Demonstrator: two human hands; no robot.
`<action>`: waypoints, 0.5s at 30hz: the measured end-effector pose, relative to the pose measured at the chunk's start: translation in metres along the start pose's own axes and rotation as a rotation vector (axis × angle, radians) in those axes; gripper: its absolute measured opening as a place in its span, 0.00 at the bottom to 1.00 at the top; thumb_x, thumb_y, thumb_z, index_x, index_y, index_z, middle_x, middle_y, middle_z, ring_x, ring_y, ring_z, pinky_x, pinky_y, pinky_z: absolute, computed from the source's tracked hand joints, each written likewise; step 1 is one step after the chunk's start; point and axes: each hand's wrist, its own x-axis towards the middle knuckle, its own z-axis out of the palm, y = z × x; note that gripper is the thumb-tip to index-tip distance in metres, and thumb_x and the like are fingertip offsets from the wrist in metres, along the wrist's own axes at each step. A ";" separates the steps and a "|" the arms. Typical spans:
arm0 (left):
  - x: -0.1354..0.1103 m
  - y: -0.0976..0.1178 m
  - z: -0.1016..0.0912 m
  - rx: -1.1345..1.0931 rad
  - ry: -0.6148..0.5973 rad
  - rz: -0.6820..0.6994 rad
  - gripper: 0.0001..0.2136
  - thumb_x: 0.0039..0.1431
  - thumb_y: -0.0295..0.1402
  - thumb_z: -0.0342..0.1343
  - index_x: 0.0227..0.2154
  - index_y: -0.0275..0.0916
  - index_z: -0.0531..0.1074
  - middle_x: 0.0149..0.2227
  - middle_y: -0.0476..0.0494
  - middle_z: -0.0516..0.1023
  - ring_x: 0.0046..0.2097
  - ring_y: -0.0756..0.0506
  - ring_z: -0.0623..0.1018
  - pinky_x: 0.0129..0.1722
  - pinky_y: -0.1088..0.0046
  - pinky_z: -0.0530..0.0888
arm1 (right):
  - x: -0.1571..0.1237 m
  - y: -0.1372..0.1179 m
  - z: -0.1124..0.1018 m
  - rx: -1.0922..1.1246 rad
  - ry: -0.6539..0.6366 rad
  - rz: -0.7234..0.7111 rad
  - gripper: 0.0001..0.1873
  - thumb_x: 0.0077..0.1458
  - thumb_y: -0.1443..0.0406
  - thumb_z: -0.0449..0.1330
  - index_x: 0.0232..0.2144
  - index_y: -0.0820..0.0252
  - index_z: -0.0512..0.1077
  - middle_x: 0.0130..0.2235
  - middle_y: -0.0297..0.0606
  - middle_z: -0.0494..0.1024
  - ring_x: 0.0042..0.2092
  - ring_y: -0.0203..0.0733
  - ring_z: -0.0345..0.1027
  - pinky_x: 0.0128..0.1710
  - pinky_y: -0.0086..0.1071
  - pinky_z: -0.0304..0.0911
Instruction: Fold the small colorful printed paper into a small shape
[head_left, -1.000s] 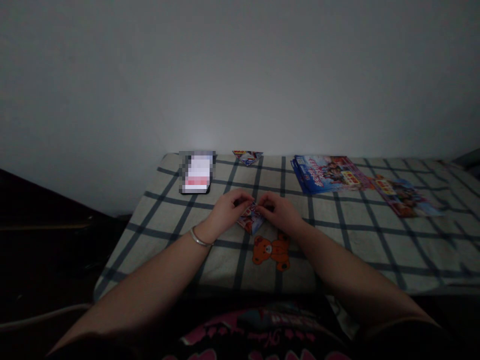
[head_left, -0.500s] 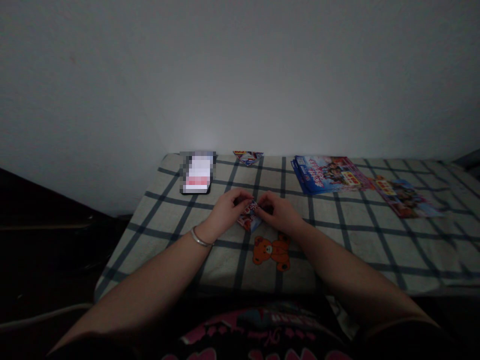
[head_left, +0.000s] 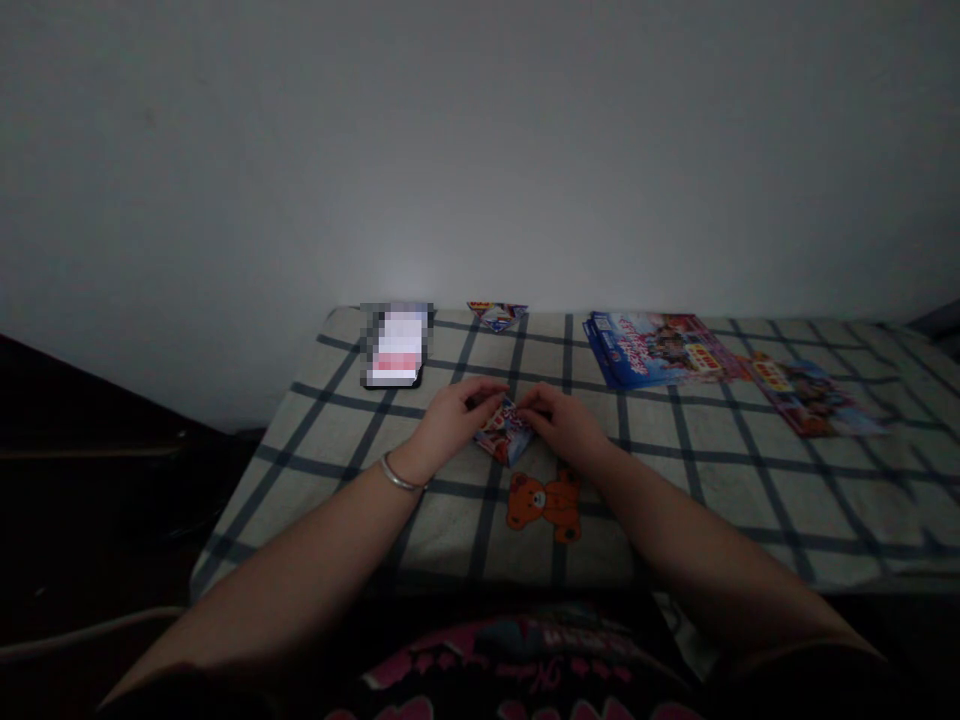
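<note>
Between my hands is a small folded piece of printed paper (head_left: 504, 435), coloured red, white and blue, with its pointed corner toward me. My left hand (head_left: 459, 408) pinches its left upper edge with thumb and fingers. On the other side, my right hand (head_left: 559, 418) grips the right upper edge, fingertips bent against the paper. The paper lies at or just above the checked tablecloth; the exact height I cannot tell. Just below it, an orange bear picture (head_left: 544, 505) shows on the cloth.
A lit phone (head_left: 396, 345) with a blurred screen lies at the back left. Another folded paper triangle (head_left: 498, 317) sits by the wall (head_left: 480, 150). To the right are a stack of printed leaflets (head_left: 652, 348) and a separate leaflet (head_left: 814, 395), on the checked tablecloth (head_left: 720, 500).
The folded paper shows more of its face and its lower point has shifted slightly right. My fingers have moved a little apart along its upper edges.
</note>
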 end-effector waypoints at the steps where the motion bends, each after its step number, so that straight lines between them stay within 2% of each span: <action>1: 0.000 0.000 0.000 -0.009 0.008 -0.005 0.12 0.59 0.35 0.55 0.44 0.40 0.75 0.37 0.46 0.81 0.38 0.46 0.80 0.39 0.69 0.77 | 0.000 0.000 0.000 -0.005 0.003 -0.002 0.02 0.58 0.67 0.60 0.34 0.55 0.70 0.34 0.33 0.81 0.36 0.41 0.76 0.37 0.34 0.66; 5: 0.000 0.000 0.002 0.057 0.014 0.023 0.09 0.59 0.34 0.55 0.40 0.40 0.75 0.34 0.48 0.80 0.36 0.47 0.79 0.38 0.70 0.76 | 0.001 0.000 0.000 -0.023 0.011 -0.001 0.02 0.57 0.67 0.61 0.33 0.55 0.71 0.33 0.32 0.81 0.36 0.41 0.76 0.36 0.34 0.67; 9: 0.000 -0.001 0.001 0.124 0.016 0.050 0.09 0.59 0.33 0.54 0.40 0.40 0.75 0.36 0.47 0.80 0.36 0.47 0.78 0.38 0.70 0.75 | 0.001 0.002 0.001 -0.009 0.009 -0.003 0.02 0.58 0.67 0.60 0.34 0.55 0.71 0.33 0.33 0.81 0.37 0.41 0.76 0.37 0.34 0.67; 15: 0.000 -0.002 0.000 0.071 -0.005 0.025 0.09 0.58 0.31 0.54 0.39 0.40 0.76 0.34 0.48 0.80 0.36 0.47 0.78 0.37 0.71 0.75 | 0.000 0.004 0.000 -0.066 0.002 -0.042 0.01 0.59 0.65 0.60 0.35 0.55 0.72 0.34 0.33 0.81 0.36 0.40 0.75 0.36 0.33 0.65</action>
